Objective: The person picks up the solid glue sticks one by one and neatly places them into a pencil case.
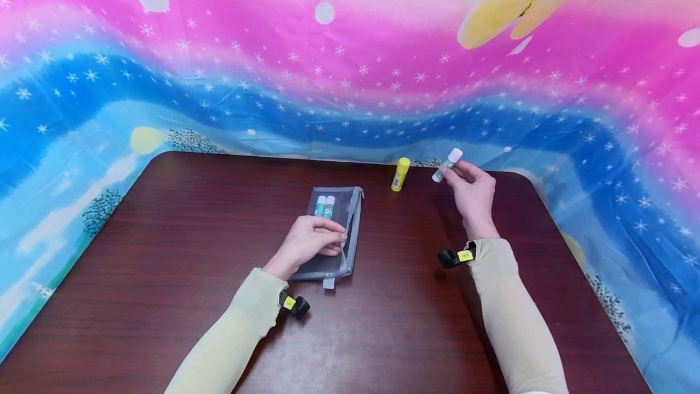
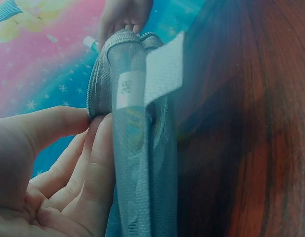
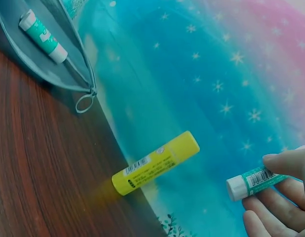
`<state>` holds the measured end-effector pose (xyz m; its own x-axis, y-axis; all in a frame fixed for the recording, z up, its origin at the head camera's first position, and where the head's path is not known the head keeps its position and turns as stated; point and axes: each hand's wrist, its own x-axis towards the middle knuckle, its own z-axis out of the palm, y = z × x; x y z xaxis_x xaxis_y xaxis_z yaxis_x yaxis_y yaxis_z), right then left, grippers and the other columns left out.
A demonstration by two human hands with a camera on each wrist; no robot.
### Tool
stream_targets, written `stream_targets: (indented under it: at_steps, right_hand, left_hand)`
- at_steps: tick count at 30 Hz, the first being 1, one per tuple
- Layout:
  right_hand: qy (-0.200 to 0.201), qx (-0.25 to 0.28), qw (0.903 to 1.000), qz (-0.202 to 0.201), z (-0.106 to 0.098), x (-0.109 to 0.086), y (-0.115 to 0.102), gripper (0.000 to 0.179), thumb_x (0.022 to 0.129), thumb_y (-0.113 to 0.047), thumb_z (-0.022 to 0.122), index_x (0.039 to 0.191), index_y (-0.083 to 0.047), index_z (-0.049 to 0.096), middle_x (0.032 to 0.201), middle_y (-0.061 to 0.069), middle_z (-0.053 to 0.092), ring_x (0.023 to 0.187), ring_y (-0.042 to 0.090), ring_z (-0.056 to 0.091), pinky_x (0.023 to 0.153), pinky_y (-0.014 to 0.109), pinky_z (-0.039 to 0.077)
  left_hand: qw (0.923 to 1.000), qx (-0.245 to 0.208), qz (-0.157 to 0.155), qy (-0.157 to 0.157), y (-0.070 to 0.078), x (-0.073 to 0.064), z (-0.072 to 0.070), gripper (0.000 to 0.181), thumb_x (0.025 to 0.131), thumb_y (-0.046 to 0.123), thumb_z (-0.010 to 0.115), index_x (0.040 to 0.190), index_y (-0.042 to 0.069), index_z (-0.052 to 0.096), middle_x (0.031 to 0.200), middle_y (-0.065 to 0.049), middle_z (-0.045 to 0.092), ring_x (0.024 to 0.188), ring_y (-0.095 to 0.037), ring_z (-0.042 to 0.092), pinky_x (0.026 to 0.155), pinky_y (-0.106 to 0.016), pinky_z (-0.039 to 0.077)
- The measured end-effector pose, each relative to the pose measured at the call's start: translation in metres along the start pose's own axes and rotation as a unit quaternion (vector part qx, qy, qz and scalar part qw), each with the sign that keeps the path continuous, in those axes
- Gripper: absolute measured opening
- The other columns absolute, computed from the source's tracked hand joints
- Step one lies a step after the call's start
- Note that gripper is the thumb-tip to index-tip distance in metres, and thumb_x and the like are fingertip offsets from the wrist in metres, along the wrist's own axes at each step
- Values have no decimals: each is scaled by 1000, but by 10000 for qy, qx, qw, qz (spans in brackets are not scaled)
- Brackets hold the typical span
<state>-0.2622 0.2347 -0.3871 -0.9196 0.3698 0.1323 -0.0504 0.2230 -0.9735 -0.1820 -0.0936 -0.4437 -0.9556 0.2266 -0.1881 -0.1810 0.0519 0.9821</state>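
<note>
A grey mesh zip pouch (image 1: 332,265) lies on the table with its zip side parted. My left hand (image 1: 310,239) pinches the pouch's zip edge (image 2: 99,89) between thumb and fingers. Inside the pouch, two green-and-white glue sticks (image 1: 325,206) lie side by side; one glue stick (image 3: 43,37) shows through the mouth in the right wrist view. Another green-and-white glue stick (image 1: 447,165) is held above the table by my right hand (image 1: 473,194), tilted, between thumb and fingers. A yellow glue stick (image 1: 400,174) stands upright between the pouch and my right hand.
The dark wooden table (image 1: 164,248) has rounded far corners. Behind and beside it hangs a colourful cloth (image 1: 350,78) with snowflakes. A metal ring pull (image 3: 85,103) hangs from the zip. A white tag (image 1: 329,283) sticks out at the pouch's near end.
</note>
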Motion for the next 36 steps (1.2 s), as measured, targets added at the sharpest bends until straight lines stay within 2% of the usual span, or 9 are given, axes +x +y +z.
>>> stream_targets:
  at_steps: [7, 14, 23, 30, 36]
  right_hand:
    - [-69, 377, 9992, -153, 0, -6, -6, 43, 85, -17, 85, 123, -1, 73, 102, 2, 74, 96, 12, 67, 83, 21, 56]
    - [-136, 509, 9984, -209, 2, -14, -9, 42, 85, -15, 86, 123, -1, 73, 99, 1, 74, 92, 12, 69, 80, 20, 57]
    - [-316, 725, 9966, -248, 4, -22, -14, 44, 84, -11, 86, 123, 2, 71, 101, 8, 74, 83, 11, 72, 80, 25, 60]
    - [-544, 993, 9930, -337, 7, -28, -15, 39, 84, -7, 85, 119, 4, 71, 95, 4, 76, 83, 12, 72, 79, 27, 60]
    - [-716, 882, 9930, -309, 11, -32, -14, 39, 85, -9, 85, 119, 3, 71, 99, 3, 75, 86, 13, 72, 79, 28, 60]
  left_hand:
    - [9999, -102, 45, -50, 0, 1, 1, 22, 87, 5, 80, 105, -6, 75, 94, -20, 75, 70, -22, 73, 70, -37, 63]
    - [9999, -123, 15, -52, 0, 1, 1, 22, 87, 5, 80, 105, -6, 75, 91, -17, 75, 70, -22, 73, 70, -37, 63]
    - [9999, -104, 11, -25, 1, 0, 1, 19, 87, 5, 80, 103, -4, 76, 90, -16, 75, 70, -23, 73, 70, -38, 63]
    - [10000, -70, -35, -9, 1, 0, 0, 19, 87, 5, 80, 103, -3, 76, 90, -15, 75, 71, -23, 73, 70, -37, 63]
    - [9999, -111, 18, -35, 1, -1, 1, 20, 87, 4, 80, 104, -5, 75, 90, -16, 75, 70, -22, 73, 70, -37, 63]
